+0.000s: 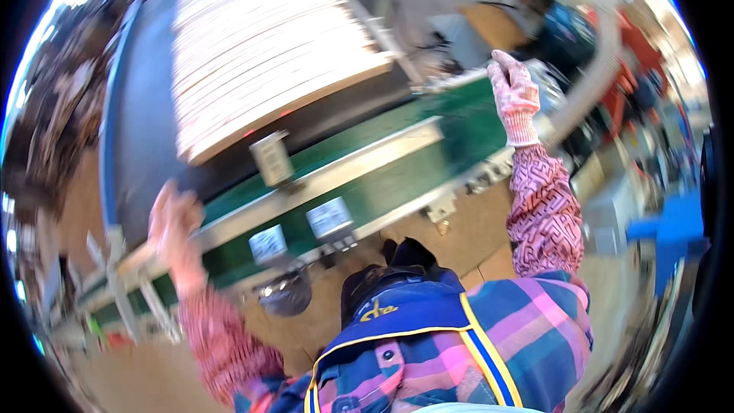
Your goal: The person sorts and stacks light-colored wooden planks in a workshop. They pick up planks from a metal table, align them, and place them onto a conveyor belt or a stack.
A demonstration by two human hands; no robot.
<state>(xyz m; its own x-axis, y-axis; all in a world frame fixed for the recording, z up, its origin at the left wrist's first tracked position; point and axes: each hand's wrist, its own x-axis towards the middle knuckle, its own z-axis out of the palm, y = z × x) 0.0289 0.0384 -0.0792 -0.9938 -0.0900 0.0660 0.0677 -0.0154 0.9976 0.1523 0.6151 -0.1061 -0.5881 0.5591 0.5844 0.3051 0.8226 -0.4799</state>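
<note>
My left hand [176,229], smeared by motion, is over the left end of a long pale bar [367,157]; its fingers look apart, and no held thing shows. I cannot tell whether it touches the bar. My right hand [514,95], in a pale pinkish knit glove, hovers at the right end of the green conveyor belt [470,118]. Its fingers stretch forward with nothing visible in them. The bar lies along the belt, between my hands. Beyond it, many pale wooden strips [260,46] lie side by side on a dark bed [145,99].
A pale metal block [271,159] sits over the bar. Two small boxes with printed faces [267,245] [329,218] are on the belt's near side, above a rounded dark object [284,293]. A thick grey hose [589,80] and red machinery [631,69] are at right. Scrap wood [57,122] piles up left.
</note>
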